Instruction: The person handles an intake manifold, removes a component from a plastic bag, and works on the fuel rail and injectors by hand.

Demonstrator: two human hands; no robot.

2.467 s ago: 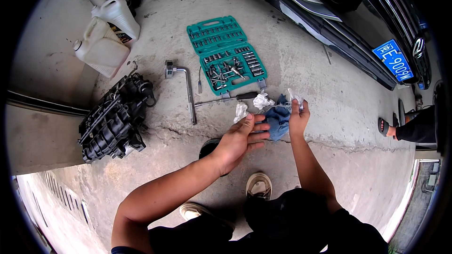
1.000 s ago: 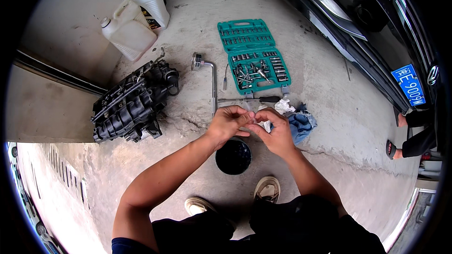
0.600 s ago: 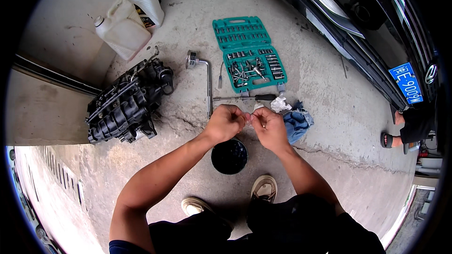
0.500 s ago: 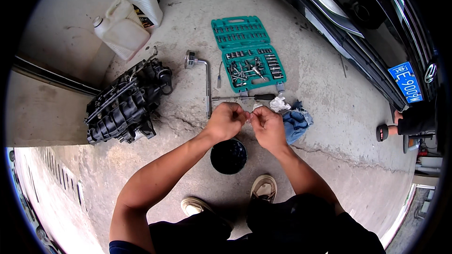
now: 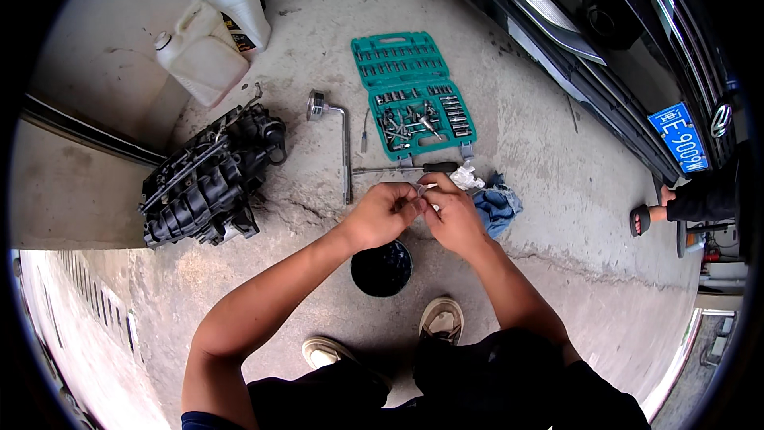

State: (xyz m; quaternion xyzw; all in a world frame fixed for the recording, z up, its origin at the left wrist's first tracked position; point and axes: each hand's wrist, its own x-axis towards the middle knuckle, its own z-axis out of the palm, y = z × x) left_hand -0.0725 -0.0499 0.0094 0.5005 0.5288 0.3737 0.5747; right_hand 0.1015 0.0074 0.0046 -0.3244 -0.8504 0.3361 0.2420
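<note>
Hands meet above the concrete floor, just in front of my knees. My left hand and right hand are fingertip to fingertip, and between them sits a small pale part, pinched from both sides. It is too small to identify, and its long axis cannot be read. Both hands are equally near it; the left fingers curl over it from the left, the right ones close in from the right.

Directly below the hands, nearer my feet, stands a round black container. Beyond the hands, just past the fingertips, lies a long-shafted screwdriver, running left to right. A crumpled white rag and a blue cloth lie just right of my right hand.

Farther out:
- teal socket set case, rectangular, lid open, sockets in rows
- L-shaped wrench, long arm pointing toward me
- black intake manifold on my left
- two white plastic jugs, upper left, one with a dark label
- dark car, upper right, with a blue rectangular plate
- another person's sandalled foot at the right edge
</note>
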